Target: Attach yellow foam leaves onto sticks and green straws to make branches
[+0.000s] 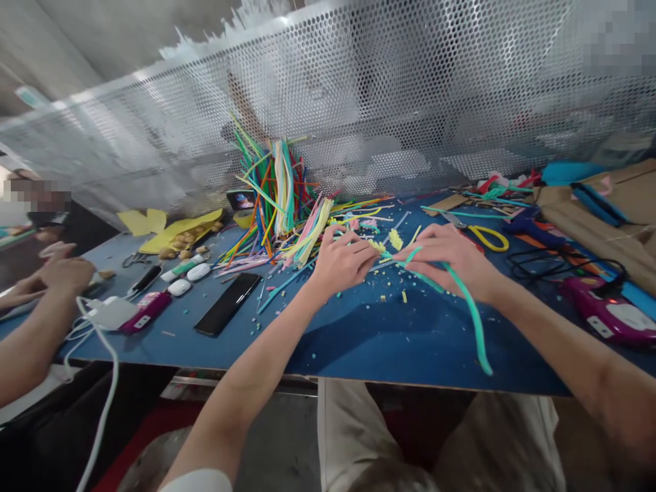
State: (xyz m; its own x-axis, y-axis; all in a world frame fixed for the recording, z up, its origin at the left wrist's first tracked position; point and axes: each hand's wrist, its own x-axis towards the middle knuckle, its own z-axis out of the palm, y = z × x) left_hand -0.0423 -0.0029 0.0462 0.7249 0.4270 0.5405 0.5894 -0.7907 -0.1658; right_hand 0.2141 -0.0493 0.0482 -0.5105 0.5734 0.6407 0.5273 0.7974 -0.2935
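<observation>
My left hand (346, 260) is over the middle of the blue table, its fingers pinched on the near end of a small teal piece. Close beside it, my right hand (445, 260) holds a teal pipe cleaner (474, 321), whose long end hangs down toward the table's front edge. Small yellow fuzzy pieces (394, 239) lie just beyond the fingertips. Behind my left hand, a bundle of pale yellow and pink pipe cleaners (312, 236) leans beside a tall multicoloured bunch (283, 184). Cut scraps are scattered beneath my hands.
A black phone (228, 304) lies left of my left arm. Yellow-handled scissors (486, 237) rest behind my right hand. Purple power strips (609, 311) (146, 312) sit at both sides, with cables. Another person's hands (66, 270) are at far left. A perforated metal screen (359, 102) stands behind.
</observation>
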